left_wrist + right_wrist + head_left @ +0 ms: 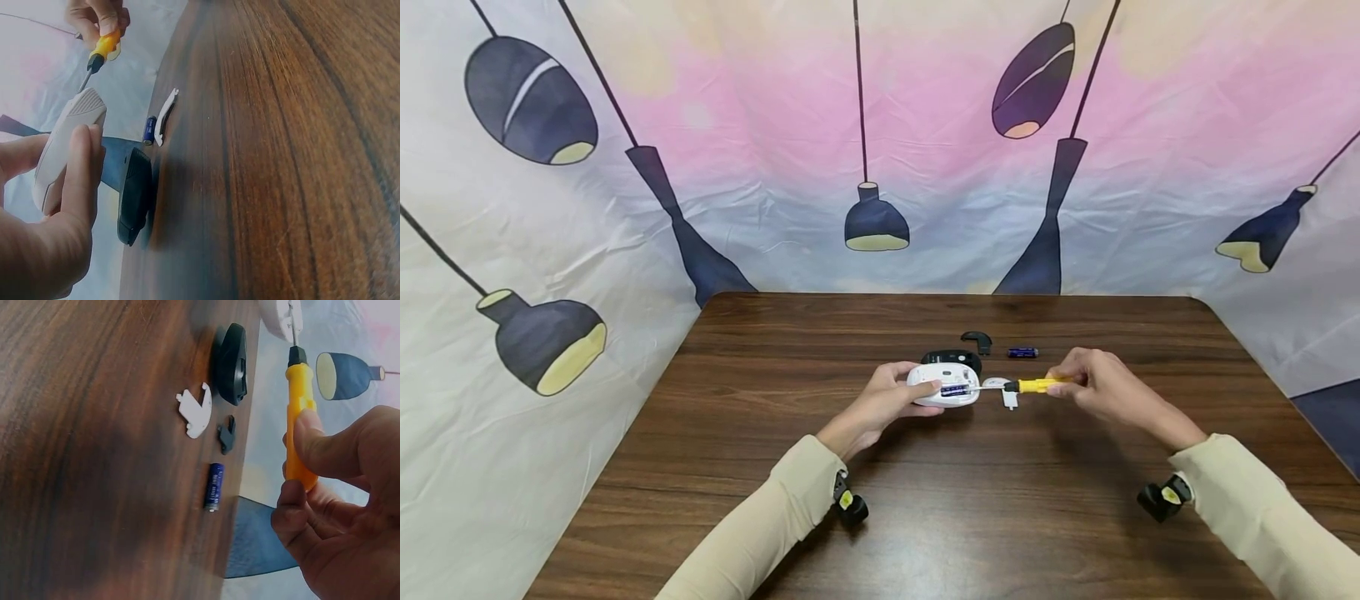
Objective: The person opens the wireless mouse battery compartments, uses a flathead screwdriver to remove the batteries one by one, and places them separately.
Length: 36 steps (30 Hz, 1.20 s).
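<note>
A white computer mouse (946,375), underside up, is held in my left hand (883,406), thumb on its underside and fingers beneath. In its open compartment lies a blue battery (956,390). My right hand (1097,385) grips the yellow handle of a screwdriver (1032,386); in the head view its shaft runs to the battery's right end. Whether the tip touches the battery is too small to tell. Behind the white mouse sits a black mouse (232,365) on the table. A white battery cover (195,414) lies below the screwdriver's shaft, apart from both hands.
Farther back on the wooden table (850,508) lie a black cover (977,340) and a loose blue battery (1022,353). A printed cloth (805,200) hangs behind the table's far edge. Both wrists wear small black cameras.
</note>
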{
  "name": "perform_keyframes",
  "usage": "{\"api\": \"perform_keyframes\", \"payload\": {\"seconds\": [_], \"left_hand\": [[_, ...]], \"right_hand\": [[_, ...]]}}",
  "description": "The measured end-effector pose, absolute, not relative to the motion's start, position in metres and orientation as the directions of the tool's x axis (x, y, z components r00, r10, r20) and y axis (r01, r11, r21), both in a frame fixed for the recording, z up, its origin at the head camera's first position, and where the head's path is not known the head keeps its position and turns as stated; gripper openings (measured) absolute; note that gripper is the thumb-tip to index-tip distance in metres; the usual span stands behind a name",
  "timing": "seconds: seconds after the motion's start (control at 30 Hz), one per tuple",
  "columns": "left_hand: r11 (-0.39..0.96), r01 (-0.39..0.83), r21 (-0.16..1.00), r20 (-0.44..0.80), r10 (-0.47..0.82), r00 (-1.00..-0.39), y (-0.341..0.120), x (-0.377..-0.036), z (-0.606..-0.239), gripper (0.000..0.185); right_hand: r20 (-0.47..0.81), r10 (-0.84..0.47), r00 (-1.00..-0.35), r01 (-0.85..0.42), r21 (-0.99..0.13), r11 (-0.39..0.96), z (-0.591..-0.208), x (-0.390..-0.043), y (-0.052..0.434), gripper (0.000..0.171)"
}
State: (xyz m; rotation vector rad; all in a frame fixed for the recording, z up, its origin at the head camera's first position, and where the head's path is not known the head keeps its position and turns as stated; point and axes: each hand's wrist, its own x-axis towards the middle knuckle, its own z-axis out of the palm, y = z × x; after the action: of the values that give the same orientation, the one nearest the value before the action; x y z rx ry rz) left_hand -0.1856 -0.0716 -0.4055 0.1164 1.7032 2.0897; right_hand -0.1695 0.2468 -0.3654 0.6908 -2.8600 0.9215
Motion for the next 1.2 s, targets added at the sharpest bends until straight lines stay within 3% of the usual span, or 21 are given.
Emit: {"api": "perform_keyframes", "payload": {"seconds": [0.27,1.2], "left_hand": [[-0.134,-0.287,0.948,-0.213,0.400,-0.891,-0.073,-0.185,-0.404,0.043],[-0.140,-0.318,0.938,-0.229,0.439,-0.869,-0.073,-0.186,-0.406,0.043]], "right_hand": [[0.211,-0.426,-0.880,-0.459,-0.610,0.646,-0.377,-0.171,0.252,0.008],[0.032,-0.390,-0.920,-0.283,-0.743,0.606,-0.395,-0.174,0.254,0.019]]}}
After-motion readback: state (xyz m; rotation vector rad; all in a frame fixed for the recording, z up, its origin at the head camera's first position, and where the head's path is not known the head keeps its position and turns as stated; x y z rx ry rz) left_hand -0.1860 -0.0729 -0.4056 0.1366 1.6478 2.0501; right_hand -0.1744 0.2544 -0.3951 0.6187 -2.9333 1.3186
